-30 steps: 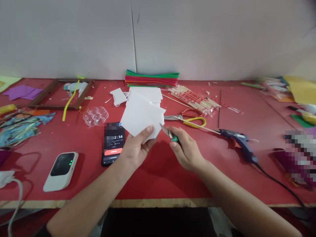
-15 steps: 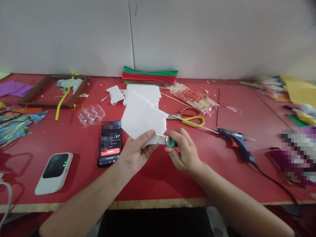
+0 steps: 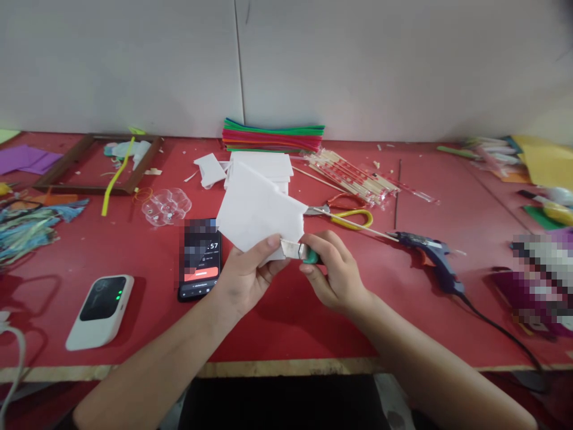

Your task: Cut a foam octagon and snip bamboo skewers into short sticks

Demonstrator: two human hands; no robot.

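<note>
My left hand (image 3: 248, 275) grips the lower edge of a white foam sheet (image 3: 259, 209), thumb on top and fingers beneath. The sheet has an angular outline with a ragged right edge. In my right hand (image 3: 333, 266) is a green-handled utility knife (image 3: 310, 254), its wide blade lying against the sheet's lower right edge, close to my left thumb. Behind the sheet lies a stack of white sheets (image 3: 280, 164), partly covered by it. Scissors (image 3: 351, 218) with yellow and red handles rest just right of the sheet, their tips near its corner.
A glue gun (image 3: 430, 254) with a trailing cord lies at right. A phone (image 3: 201, 260) and a white device (image 3: 99, 313) are at left, with a wooden frame (image 3: 85, 191) behind. Pipe cleaners (image 3: 273, 136) and wrapped sticks (image 3: 353, 176) sit toward the wall.
Both hands keep the same hold. The blade's angle against the foam sheet differs slightly, and the sheet has tilted a little. The whole view has shifted very slightly.
</note>
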